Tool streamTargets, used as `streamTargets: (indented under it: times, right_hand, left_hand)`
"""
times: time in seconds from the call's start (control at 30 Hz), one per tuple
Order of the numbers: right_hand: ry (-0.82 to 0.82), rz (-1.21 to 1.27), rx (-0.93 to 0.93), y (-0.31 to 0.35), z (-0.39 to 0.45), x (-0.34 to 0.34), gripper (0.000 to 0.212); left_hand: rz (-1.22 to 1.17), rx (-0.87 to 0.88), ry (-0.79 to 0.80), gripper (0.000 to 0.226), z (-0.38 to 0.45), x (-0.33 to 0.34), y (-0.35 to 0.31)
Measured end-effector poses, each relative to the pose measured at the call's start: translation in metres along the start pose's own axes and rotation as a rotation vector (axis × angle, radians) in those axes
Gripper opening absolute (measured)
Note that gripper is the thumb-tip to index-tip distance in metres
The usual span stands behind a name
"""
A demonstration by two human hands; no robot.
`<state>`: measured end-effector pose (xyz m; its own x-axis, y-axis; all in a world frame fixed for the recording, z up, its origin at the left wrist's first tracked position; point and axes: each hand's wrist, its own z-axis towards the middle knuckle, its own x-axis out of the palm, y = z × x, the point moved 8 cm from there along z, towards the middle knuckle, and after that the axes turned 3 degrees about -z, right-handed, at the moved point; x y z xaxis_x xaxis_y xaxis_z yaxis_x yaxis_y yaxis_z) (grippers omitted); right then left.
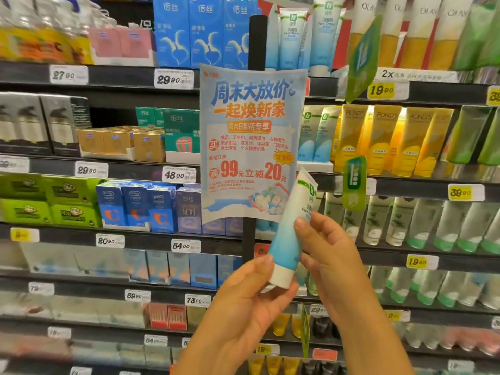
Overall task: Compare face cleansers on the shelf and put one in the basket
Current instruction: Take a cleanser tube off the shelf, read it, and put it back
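A white-to-blue face cleanser tube (290,231) with a white cap at its lower end is held up in front of the shelves, tilted slightly right. My left hand (243,301) holds it near the cap from below, thumb against the tube's left side. My right hand (327,255) grips the tube's middle from the right, fingers curled round it. More tubes of the same cleanser (293,39) stand on the top shelf, and others (315,136) on the shelf below. No basket is in view.
A hanging blue promotion poster (249,142) on a black post is just behind the tube. Yellow Pond's tubes (378,139), green-capped clear tubes (422,226) and Olay tubes (405,31) fill the right shelves. Boxed goods (151,207) line the left shelves.
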<state>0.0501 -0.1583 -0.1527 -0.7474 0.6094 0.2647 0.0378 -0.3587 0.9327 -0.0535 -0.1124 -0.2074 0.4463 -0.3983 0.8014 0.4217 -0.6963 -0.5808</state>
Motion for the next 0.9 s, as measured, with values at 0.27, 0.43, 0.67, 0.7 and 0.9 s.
streamTargets:
  times: [0.27, 0.43, 0.67, 0.7, 0.9]
  right_hand:
    - [0.000, -0.131, -0.066, 0.004, -0.008, 0.013, 0.024]
    - [0.039, 0.052, -0.055, 0.004, -0.012, 0.016, 0.031]
    - [0.047, 0.005, 0.030, -0.006, -0.015, 0.016, 0.029]
    - [0.044, -0.010, 0.029, -0.006, -0.015, 0.016, 0.031]
    - [-0.035, 0.068, 0.017, -0.010, -0.016, 0.012, 0.025]
  left_hand:
    - [-0.016, -0.023, 0.037, 0.027, -0.006, -0.003, -0.008]
    - [-0.163, -0.092, 0.078, 0.032, -0.008, 0.002, -0.003]
    - [-0.070, -0.035, 0.022, 0.040, -0.011, -0.007, -0.003]
    - [-0.047, -0.028, 0.015, 0.043, -0.011, -0.009, -0.003]
    - [-0.063, 0.000, -0.008, 0.042, -0.014, -0.014, -0.009]
